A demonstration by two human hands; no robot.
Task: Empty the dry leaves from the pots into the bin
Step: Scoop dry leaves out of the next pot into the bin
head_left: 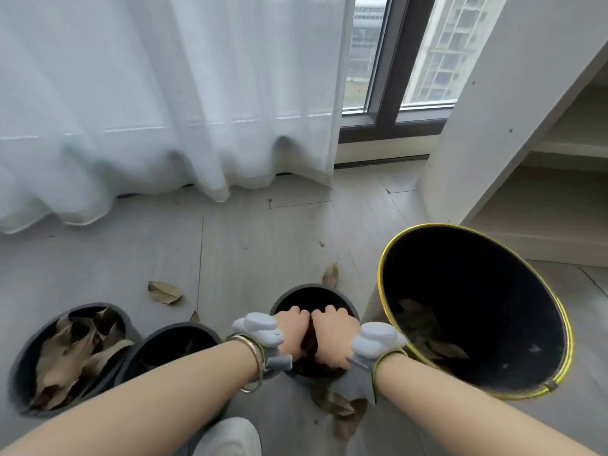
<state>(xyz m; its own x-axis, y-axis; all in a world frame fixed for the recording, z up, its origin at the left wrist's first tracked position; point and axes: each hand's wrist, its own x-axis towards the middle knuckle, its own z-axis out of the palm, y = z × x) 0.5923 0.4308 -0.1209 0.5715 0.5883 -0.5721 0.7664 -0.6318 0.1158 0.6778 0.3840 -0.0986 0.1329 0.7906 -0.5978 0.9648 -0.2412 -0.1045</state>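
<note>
- Pots [312, 292]: matt dark grey, plastic by look
- Bin [477, 311]: matt black inside, glossy yellow rim
- Leaves [65, 353]: dry, papery, dull brown
- Floor [256, 238]: smooth pale wood-grain boards
- Curtain [148, 93]: sheer white cloth
- My left-wrist bangle [255, 353]: shiny metal

A sheer white curtain [158, 93] fills the upper left of the frame, its hem bunched on the pale grey plank floor [250, 232]. At top centre, a dark-framed window [391, 70] shows high-rise buildings [450, 47] outside. A white shelving unit [526, 126] with open shelves occupies the upper right. At the bottom edge, centre, the toe of a white shoe [230, 439] shows.
</note>
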